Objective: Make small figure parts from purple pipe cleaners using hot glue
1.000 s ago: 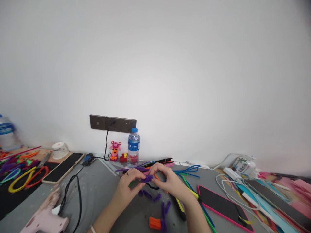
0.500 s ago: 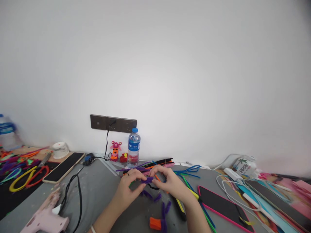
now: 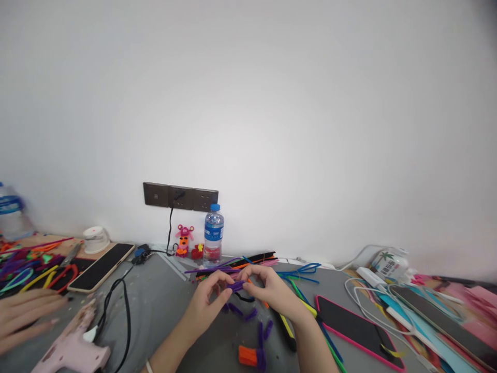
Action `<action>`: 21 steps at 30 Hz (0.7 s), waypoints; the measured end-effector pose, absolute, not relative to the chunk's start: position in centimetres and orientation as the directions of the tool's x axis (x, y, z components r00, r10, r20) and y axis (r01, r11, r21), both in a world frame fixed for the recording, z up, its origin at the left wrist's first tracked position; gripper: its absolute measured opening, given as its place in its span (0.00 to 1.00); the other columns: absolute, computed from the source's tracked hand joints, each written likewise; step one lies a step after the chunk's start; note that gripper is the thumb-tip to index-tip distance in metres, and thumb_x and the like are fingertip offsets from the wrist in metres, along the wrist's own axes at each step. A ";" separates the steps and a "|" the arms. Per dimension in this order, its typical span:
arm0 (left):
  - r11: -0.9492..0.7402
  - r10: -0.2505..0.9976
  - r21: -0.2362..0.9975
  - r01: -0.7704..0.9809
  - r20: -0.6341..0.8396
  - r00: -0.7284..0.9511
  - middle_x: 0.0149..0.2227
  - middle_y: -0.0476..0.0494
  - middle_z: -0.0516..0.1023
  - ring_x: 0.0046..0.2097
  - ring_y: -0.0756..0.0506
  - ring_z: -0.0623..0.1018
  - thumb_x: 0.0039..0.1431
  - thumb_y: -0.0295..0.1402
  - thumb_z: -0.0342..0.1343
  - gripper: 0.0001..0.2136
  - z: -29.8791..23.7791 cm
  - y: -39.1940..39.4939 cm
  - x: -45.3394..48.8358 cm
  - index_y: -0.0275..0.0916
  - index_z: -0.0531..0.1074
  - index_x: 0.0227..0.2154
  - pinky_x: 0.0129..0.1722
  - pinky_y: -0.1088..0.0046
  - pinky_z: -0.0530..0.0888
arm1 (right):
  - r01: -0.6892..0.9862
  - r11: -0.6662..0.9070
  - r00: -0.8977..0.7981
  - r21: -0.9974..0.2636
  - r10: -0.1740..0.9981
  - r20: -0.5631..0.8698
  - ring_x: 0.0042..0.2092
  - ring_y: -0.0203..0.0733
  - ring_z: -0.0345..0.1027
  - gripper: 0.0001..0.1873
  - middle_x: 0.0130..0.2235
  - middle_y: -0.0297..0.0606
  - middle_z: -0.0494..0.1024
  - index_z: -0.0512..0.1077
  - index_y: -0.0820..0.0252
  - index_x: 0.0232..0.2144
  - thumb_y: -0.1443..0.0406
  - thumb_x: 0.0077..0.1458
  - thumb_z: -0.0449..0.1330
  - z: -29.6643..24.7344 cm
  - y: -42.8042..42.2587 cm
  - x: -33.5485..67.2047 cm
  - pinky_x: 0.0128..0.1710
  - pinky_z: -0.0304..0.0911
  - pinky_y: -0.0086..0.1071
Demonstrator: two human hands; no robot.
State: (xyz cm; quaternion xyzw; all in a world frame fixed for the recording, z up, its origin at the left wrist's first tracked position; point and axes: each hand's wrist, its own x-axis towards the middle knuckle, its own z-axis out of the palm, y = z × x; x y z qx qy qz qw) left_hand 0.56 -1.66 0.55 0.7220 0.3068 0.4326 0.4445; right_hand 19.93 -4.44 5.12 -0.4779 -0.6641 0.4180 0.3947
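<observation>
My left hand [image 3: 207, 303] and my right hand [image 3: 272, 290] meet over the grey table [image 3: 163, 305], both pinching a short folded purple pipe cleaner piece [image 3: 235, 285] between their fingertips. Below the hands lie short purple pipe cleaner bits [image 3: 248, 315] and an orange and purple bundle [image 3: 250, 357]. A loose pile of long pipe cleaners [image 3: 233, 267] in purple, orange, black and blue lies just beyond my fingers.
A water bottle [image 3: 213, 235] and small pipe cleaner figures [image 3: 184, 241] stand by the wall sockets [image 3: 180, 197]. A pink glue gun [image 3: 73, 347] with a black cable lies at the left. Phones [image 3: 101, 267] [image 3: 349, 324], white cables and another person's hand [image 3: 23, 316] flank me.
Another person's hand has come into view at the left edge. My two hands stay on the purple piece, shifting only slightly.
</observation>
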 end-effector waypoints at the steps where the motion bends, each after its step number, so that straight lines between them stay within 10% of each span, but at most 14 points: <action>1: -0.392 0.832 0.919 0.052 0.329 0.447 0.32 0.46 0.73 0.32 0.47 0.70 0.58 0.36 0.53 0.08 0.5 -1.6 0.6 0.38 0.73 0.35 0.34 0.73 0.68 | 0.293 0.158 -0.233 -0.943 0.968 0.090 0.31 0.38 0.64 0.06 0.31 0.36 0.75 0.73 0.62 0.29 0.63 0.51 0.61 5.0 -4.4 20.0 0.31 0.58 0.29; 21: -0.268 0.845 0.960 -0.076 0.272 0.461 0.26 0.50 0.69 0.29 0.49 0.69 0.48 0.32 0.57 0.05 0.1 -1.0 0.9 0.37 0.71 0.28 0.30 0.75 0.66 | 0.160 0.036 -0.251 -0.987 0.968 -0.006 0.24 0.32 0.57 0.07 0.21 0.29 0.69 0.74 0.63 0.27 0.63 0.47 0.63 2.8 -3.5 20.1 0.26 0.49 0.27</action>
